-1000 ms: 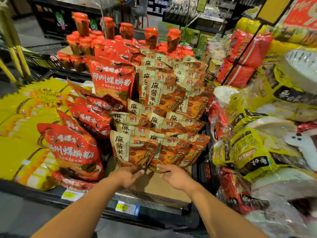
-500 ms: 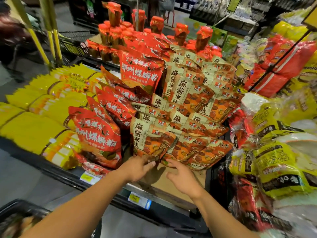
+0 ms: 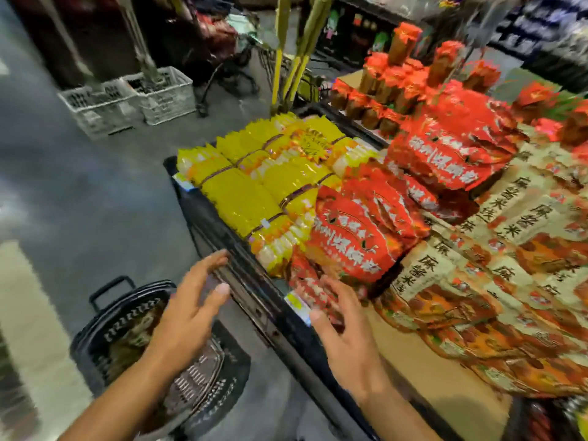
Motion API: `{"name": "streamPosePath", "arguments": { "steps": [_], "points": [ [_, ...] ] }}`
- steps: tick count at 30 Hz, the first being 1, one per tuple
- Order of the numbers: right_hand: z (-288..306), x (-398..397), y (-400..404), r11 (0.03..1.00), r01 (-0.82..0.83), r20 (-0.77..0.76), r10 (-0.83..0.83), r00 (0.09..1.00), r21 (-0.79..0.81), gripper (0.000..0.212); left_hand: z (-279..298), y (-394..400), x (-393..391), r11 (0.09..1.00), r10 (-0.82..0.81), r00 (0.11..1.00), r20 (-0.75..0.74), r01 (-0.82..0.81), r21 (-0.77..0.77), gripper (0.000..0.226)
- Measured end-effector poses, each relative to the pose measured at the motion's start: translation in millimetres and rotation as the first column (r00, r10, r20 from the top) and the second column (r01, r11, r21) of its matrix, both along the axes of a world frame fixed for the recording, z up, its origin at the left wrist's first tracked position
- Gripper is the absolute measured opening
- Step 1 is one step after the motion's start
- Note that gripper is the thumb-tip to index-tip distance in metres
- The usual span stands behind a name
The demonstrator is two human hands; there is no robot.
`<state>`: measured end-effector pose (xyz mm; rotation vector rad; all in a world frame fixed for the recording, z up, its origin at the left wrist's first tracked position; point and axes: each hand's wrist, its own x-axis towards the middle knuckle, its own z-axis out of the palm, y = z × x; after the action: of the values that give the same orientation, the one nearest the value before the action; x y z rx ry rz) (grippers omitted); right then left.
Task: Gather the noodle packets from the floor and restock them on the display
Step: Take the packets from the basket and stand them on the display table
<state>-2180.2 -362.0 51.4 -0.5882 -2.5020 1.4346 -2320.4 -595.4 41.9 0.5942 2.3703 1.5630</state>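
Frame is motion-blurred. Nearest: two bare forearms reach in from the bottom edge. Left hand (image 3: 187, 316) has its fingers spread and straight, holding nothing, hovering over the black basket (image 3: 127, 316) on the floor (image 3: 79, 202). Something brownish lies inside the basket, too blurred to name. Right hand (image 3: 345, 329) is also spread wide and holds nothing, over the dark front edge of the display (image 3: 254, 300), fingertips just beside the lowest red packet. A small yellow-and-white price tag (image 3: 297, 305) sits on that edge by the right hand; its print is unreadable.

On the display, right of the hands, beige-and-orange noodle packets (image 3: 477, 281) lie in overlapping rows on a cardboard sheet (image 3: 423, 367). Their vertical black Chinese lettering reads roughly 麻酱米线, partly smeared. Left of them, red noodle packets (image 3: 356, 237) lean in a stack, with white Chinese characters too blurred to read for sure. Further left, yellow packets (image 3: 251, 192) lie flat in bundles, with a starburst sticker on one, text illegible.

Behind, red-capped jars (image 3: 397, 78) are stacked at the back of the display. On the floor well apart to the left stand two white plastic crates (image 3: 133, 97). Yellow-green poles (image 3: 289, 58) rise near the display's far corner. Background shelves are dark and blurred.
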Motion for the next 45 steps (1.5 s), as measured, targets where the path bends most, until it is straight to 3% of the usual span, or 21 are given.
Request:
{"name": "streamPosePath", "arguments": {
  "steps": [3, 7, 12, 14, 19, 23, 26, 29, 32, 36, 42, 45],
  "points": [
    [-24, -50, -53, 0.995, -0.098, 0.067, 0.098, 0.993, 0.003, 0.063, -43, -82, -16, 0.986, 0.155, 0.986, 0.064, -0.151, -0.069, 0.066],
    [-68, -109, -134, 0.974, -0.225, 0.152, 0.225, 0.963, -0.012, 0.061, -99, -183, -32, 0.938, 0.32, 0.933, 0.166, -0.287, -0.195, 0.067],
    [-147, -167, -226, 0.929, -0.368, 0.329, 0.357, 0.874, -0.029, 0.078, -166, -278, -59, 0.868, 0.46, 0.837, 0.296, -0.354, -0.349, 0.037],
    [-188, -188, -255, 0.906, -0.421, 0.402, 0.403, 0.822, -0.046, 0.08, -202, -305, -73, 0.84, 0.508, 0.791, 0.341, -0.366, -0.401, 0.039],
    [-305, -232, -304, 0.851, -0.514, 0.589, 0.473, 0.655, -0.112, 0.077, -314, -332, -96, 0.793, 0.598, 0.631, 0.494, -0.376, -0.479, 0.049],
    [-410, -263, -319, 0.788, -0.605, 0.73, 0.48, 0.486, -0.116, 0.068, -408, -317, -96, 0.793, 0.608, 0.42, 0.674, -0.37, -0.484, 0.053],
    [-480, -285, -328, 0.691, -0.722, 0.788, 0.468, 0.4, -0.044, 0.062, -470, -300, -90, 0.763, 0.633, 0.296, 0.715, -0.39, -0.515, 0.051],
    [-536, -313, -339, 0.548, -0.835, 0.801, 0.475, 0.364, 0.055, 0.058, -521, -286, -88, 0.744, 0.656, 0.247, 0.713, -0.372, -0.555, 0.045],
    [-583, -345, -357, 0.384, -0.914, 0.776, 0.536, 0.334, 0.128, 0.058, -563, -279, -84, 0.723, 0.687, 0.288, 0.668, -0.365, -0.586, 0.046],
    [-630, -391, -381, 0.177, -0.952, 0.728, 0.615, 0.305, 0.249, 0.055, -603, -265, -78, 0.647, 0.763, 0.277, 0.585, -0.321, -0.692, 0.054],
    [-673, -428, -419, -0.004, -0.942, 0.665, 0.709, 0.234, 0.335, 0.047, -645, -251, -74, 0.626, 0.779, 0.239, 0.579, -0.315, -0.713, 0.05],
    [-691, -426, -434, -0.105, -0.931, 0.714, 0.673, 0.194, 0.351, 0.037, -663, -252, -74, 0.65, 0.76, 0.261, 0.595, -0.3, -0.698, 0.046]
  ]
}}
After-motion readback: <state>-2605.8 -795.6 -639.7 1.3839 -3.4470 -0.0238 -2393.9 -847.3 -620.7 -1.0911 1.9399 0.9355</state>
